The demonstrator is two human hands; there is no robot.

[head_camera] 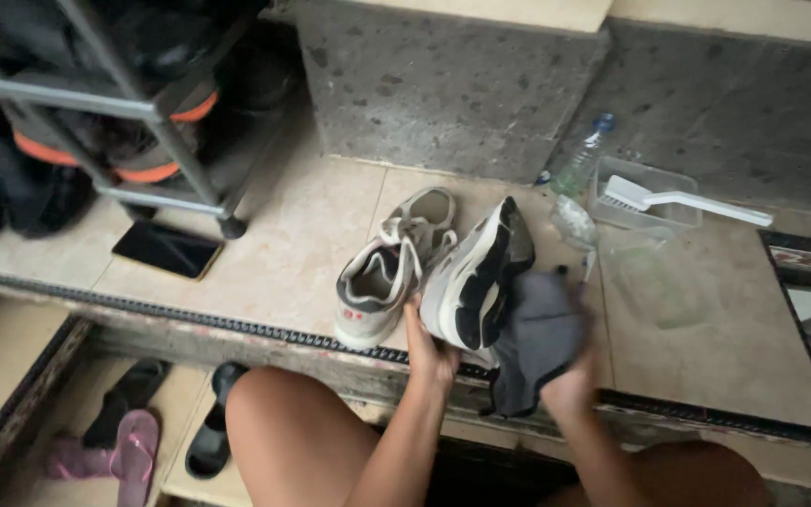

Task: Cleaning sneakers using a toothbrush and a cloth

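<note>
My left hand [429, 352] grips the heel end of a white and black sneaker [471, 277], tipped on its side with the sole facing me. My right hand [570, 380] holds a dark grey cloth [537, 343] pressed against that sneaker's side. The matching sneaker [389, 268], grey and white with loose laces, stands upright on the tiled ledge [293, 253] just left of the held one.
A metal shoe rack [157, 122] with dark shoes stands at the left, a black phone [167, 249] lying beside its foot. A clear plastic bottle [582, 160], a clear tub [654, 202] with a white brush [682, 199], and slippers [133, 441] on the floor below.
</note>
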